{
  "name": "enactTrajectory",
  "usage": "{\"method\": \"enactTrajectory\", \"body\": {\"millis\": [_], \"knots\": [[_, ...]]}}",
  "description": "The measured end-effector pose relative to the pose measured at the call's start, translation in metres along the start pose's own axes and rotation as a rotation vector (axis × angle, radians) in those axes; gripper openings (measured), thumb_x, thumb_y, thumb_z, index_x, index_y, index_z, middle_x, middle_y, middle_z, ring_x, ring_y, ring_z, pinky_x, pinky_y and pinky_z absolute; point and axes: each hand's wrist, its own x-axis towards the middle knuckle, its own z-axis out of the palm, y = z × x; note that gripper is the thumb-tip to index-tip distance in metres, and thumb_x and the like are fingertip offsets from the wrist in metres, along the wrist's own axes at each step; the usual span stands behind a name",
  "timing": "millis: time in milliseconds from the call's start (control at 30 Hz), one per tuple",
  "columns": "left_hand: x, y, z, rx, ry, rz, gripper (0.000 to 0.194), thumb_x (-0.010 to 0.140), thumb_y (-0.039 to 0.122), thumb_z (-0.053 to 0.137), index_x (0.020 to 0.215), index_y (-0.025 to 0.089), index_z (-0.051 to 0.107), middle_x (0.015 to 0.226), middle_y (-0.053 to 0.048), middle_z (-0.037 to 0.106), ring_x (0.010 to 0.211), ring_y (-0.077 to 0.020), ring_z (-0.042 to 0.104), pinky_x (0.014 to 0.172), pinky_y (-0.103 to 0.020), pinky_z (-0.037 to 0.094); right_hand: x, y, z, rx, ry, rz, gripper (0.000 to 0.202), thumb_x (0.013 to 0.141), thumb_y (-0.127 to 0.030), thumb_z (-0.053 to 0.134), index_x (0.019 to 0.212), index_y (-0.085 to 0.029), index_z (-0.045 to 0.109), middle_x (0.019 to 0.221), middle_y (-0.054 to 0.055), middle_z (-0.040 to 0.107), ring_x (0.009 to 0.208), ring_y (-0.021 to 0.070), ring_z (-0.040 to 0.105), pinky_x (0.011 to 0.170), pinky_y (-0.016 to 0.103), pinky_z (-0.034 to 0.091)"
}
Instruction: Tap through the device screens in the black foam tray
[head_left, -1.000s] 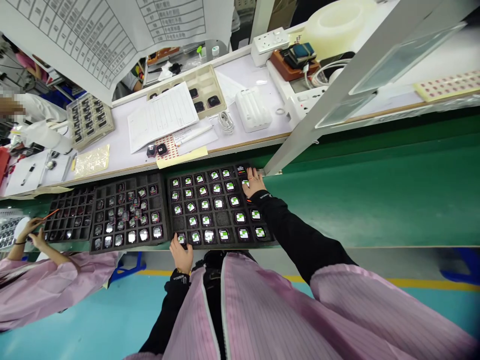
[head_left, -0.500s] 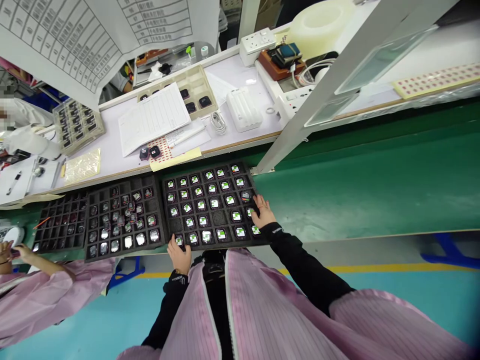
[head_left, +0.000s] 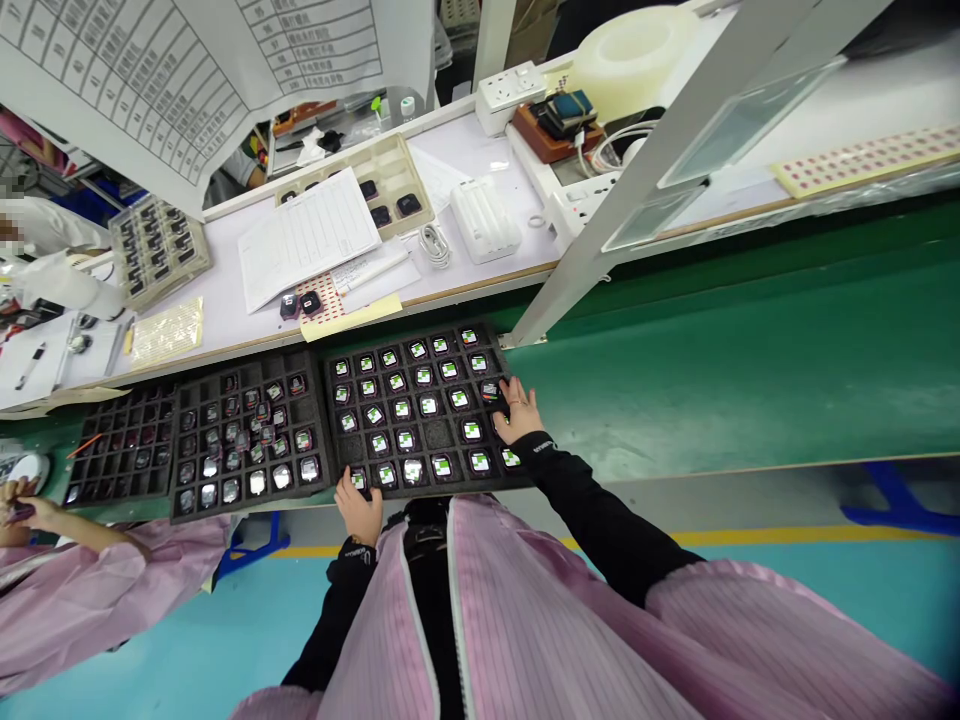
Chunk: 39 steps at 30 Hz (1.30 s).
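Observation:
A black compartment tray point(head_left: 436, 434) lies in front of me, holding rows of square smartwatch units whose lit screens mostly show green and white blocks. My left hand point(head_left: 361, 512) grips the tray's near left corner, with thumb and fingertips either side of a corner unit point(head_left: 358, 480). At the right side, my right hand point(head_left: 520, 412) has thumb and fingers closed on the edge of a smartwatch point(head_left: 490, 391) with a darker, coloured screen. That hand partly hides the unit below it. Two compartments show no unit.
To the left are a second black tray point(head_left: 300, 420) with units partly piled up and a third tray point(head_left: 124, 480). A co-worker's hands point(head_left: 34, 505) are at far left. A shelf behind bears papers point(head_left: 311, 235), a white box point(head_left: 486, 220) and a cable point(head_left: 434, 245). A slanted post point(head_left: 555, 290) stands right.
My right hand has shifted slightly up and left, from the tray's right edge onto the darker-screened smartwatch. My left hand stays in place. The view has shifted slightly.

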Motion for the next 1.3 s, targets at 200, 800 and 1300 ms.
{"method": "enactTrajectory", "body": {"millis": [200, 800, 1300], "knots": [[-0.001, 0.001, -0.001, -0.027, -0.008, -0.007, 0.063, 0.083, 0.025, 0.049, 0.141, 0.003, 0.036, 0.126, -0.023, 0.049, 0.114, -0.0342, 0.046, 0.102, -0.052, 0.039, -0.019, -0.008, -0.003, -0.118, -0.071, -0.093, 0.076, 0.082, -0.023, 0.042, 0.147, 0.01, 0.024, 0.148, 0.028, 0.04, 0.145, 0.0346, 0.028, 0.118, 0.06, 0.021], [0.011, -0.019, -0.013, -0.266, -0.187, -0.044, 0.058, 0.082, 0.029, 0.059, 0.136, 0.014, 0.044, 0.122, -0.016, 0.049, 0.121, -0.0303, 0.049, 0.106, -0.05, 0.042, -0.04, -0.011, -0.037, 0.013, -0.035, 0.038, 0.058, 0.084, -0.022, 0.039, 0.136, -0.002, 0.053, 0.124, 0.018, 0.066, 0.12, 0.0317, 0.058, 0.106, 0.047, 0.046], [0.023, -0.016, -0.021, -0.546, -0.307, -0.132, 0.05, 0.071, 0.009, 0.069, 0.119, 0.017, 0.058, 0.105, -0.009, 0.064, 0.097, -0.0203, 0.063, 0.097, -0.041, 0.05, -0.073, -0.016, -0.035, -0.075, -0.307, 0.459, 0.036, 0.088, -0.022, 0.045, 0.102, -0.005, 0.074, 0.098, 0.023, 0.071, 0.101, 0.0345, 0.067, 0.088, 0.04, 0.052]]}}
